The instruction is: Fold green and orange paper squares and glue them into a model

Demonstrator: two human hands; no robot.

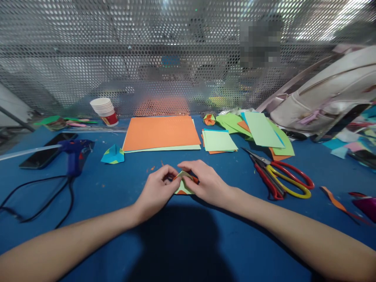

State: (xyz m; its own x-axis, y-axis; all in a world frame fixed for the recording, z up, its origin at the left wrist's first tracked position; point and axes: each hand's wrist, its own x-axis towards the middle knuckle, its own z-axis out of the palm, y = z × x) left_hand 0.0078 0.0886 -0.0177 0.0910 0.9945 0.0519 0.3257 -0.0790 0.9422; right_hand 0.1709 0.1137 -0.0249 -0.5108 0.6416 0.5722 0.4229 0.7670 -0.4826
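Note:
Between my two hands, low over the blue table, is a small folded paper piece (pixel 182 188) in pale green and orange. My left hand (pixel 158 188) pinches its left side with thumb and bent fingers. From the right, my right hand (pixel 207 182) grips the other side, thumb against the front and fingers behind. Part of the paper is hidden by my fingers. Beyond my left hand sits a blue and yellow-green folded paper piece (pixel 113 154). A stack of small pale green paper squares (pixel 220 141) lies beyond my right hand, near a large orange sheet (pixel 163 133).
Red-and-yellow-handled scissors (pixel 289 180) lie right of my hands, by a red-handled tool (pixel 268 182). On the left are a blue glue gun (pixel 75 154) with cords, a phone (pixel 48 150) and stacked paper cups (pixel 105 111). A perforated metal screen (pixel 123 74) and a pale bag (pixel 326 86) stand behind.

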